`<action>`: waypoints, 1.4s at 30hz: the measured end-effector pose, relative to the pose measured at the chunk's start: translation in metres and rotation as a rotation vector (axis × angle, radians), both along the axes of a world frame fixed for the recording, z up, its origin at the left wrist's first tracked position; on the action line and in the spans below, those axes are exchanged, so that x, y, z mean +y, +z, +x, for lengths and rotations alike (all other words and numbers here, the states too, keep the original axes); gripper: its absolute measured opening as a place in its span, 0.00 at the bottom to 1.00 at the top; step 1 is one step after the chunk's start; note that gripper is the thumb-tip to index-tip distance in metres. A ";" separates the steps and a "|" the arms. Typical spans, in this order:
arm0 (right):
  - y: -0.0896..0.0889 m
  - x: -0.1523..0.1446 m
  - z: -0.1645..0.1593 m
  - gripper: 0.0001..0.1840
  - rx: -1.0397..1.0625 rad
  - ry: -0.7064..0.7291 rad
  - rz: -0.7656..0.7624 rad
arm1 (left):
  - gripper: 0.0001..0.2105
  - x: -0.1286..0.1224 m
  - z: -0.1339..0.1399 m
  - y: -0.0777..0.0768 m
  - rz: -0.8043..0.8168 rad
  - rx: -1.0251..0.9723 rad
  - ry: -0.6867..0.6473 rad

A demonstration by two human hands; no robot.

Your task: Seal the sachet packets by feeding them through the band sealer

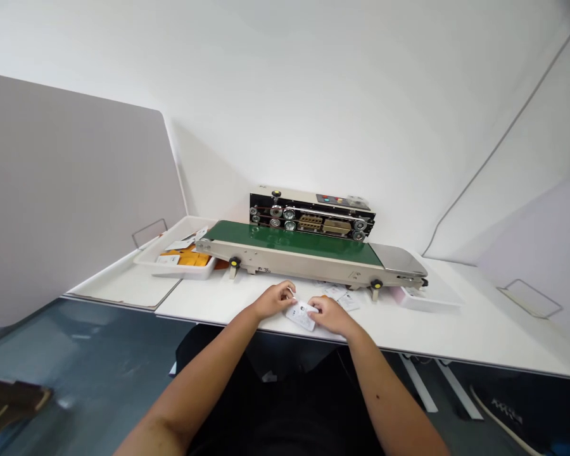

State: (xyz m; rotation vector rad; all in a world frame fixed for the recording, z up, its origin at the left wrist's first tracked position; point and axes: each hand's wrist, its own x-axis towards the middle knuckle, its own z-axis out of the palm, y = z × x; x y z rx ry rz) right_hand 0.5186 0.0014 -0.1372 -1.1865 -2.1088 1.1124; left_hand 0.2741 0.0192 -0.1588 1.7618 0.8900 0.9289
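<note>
A small white printed packet (299, 316) is held at the table's front edge, tilted between my two hands. The fingers of my left hand (274, 300) are closed in a pinch at its upper left corner. My right hand (333, 316) grips the right side, thumb across the printed face. Just behind my right hand, several more white printed packets (348, 300) lie loose on the table, partly under the conveyor. A bit of orange shows beside my right fingers, too small to make out.
A band sealing machine (313, 215) with a green conveyor belt (289, 242) stands behind my hands. White bins sit at both ends: the left bin (145, 258) holds orange and white packets, the right bin (437, 303) is partly under the conveyor. Grey panels flank the table (204, 303).
</note>
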 end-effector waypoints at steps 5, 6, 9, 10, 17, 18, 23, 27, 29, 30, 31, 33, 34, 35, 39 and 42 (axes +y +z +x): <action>0.070 0.055 0.068 0.14 0.436 -0.248 -0.177 | 0.17 0.000 -0.002 0.000 0.085 0.025 0.047; 0.081 0.071 0.084 0.14 0.599 -0.393 -0.102 | 0.16 0.001 -0.002 -0.001 0.103 0.036 0.054; 0.103 0.119 0.122 0.09 0.814 -0.805 0.069 | 0.16 0.001 -0.003 -0.001 0.138 0.054 0.063; 0.106 0.133 0.129 0.08 0.838 -0.933 0.089 | 0.16 0.001 -0.003 -0.001 0.142 0.059 0.063; 0.104 0.182 0.119 0.09 0.781 -1.038 -0.094 | 0.16 0.000 -0.005 -0.001 0.155 0.095 0.080; 0.104 0.185 0.114 0.09 0.765 -1.016 -0.120 | 0.15 0.001 -0.005 -0.001 0.162 0.095 0.083; 0.113 0.181 0.099 0.09 0.702 -0.991 -0.104 | 0.15 0.000 -0.004 -0.001 0.174 0.107 0.086; 0.103 0.133 0.090 0.18 0.553 -1.087 0.337 | 0.14 -0.001 -0.005 0.001 0.176 0.130 0.101; 0.080 0.095 0.081 0.18 0.351 -1.002 0.636 | 0.14 0.000 -0.005 0.000 0.190 0.143 0.111; 0.063 0.074 0.074 0.18 0.241 -0.865 0.664 | 0.13 0.000 -0.004 -0.001 0.196 0.151 0.113; 0.043 0.054 0.067 0.18 0.131 -0.712 0.646 | 0.13 0.001 -0.004 -0.002 0.200 0.159 0.114; 0.001 0.019 0.054 0.21 -0.109 -0.499 0.624 | 0.12 0.002 -0.003 -0.004 0.197 0.172 0.113; -0.018 0.005 0.048 0.26 -0.208 -0.454 0.612 | 0.11 0.003 -0.003 -0.005 0.192 0.176 0.113; -0.035 -0.007 0.044 0.30 -0.291 -0.415 0.594 | 0.11 0.003 -0.002 -0.005 0.186 0.179 0.113; -0.068 -0.031 0.038 0.33 -0.458 -0.303 0.540 | 0.11 0.003 -0.001 -0.004 0.179 0.192 0.117; -0.062 -0.035 0.042 0.34 -0.504 -0.242 0.533 | 0.12 0.003 -0.001 -0.002 0.188 0.202 0.116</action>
